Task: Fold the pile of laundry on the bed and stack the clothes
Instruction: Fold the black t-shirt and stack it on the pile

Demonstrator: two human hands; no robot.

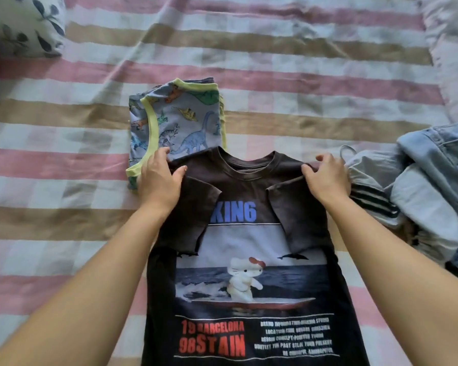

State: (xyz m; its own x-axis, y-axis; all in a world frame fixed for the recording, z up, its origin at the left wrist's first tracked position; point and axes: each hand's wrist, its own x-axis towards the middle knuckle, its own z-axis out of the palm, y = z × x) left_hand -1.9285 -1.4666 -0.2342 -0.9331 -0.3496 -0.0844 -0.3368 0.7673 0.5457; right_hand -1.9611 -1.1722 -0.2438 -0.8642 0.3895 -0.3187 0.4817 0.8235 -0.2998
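Note:
A black graphic T-shirt (pixel 249 260) lies face up on the striped bed, both sleeves folded inward over its chest. My left hand (pixel 160 180) grips its left shoulder, thumb on top of the fabric. My right hand (pixel 327 178) grips the right shoulder the same way. Just beyond the collar sits a folded dinosaur-print garment (pixel 180 120) with yellow trim, its near edge under my left hand. An unfolded pile of laundry (pixel 423 191) with light denim and a grey striped piece lies at the right.
The pink, tan and white striped bedsheet (pixel 288 75) spreads across the whole view. A leaf-print pillow (pixel 21 25) lies at the far left corner. A pale blanket or pillow (pixel 452 48) lines the far right edge.

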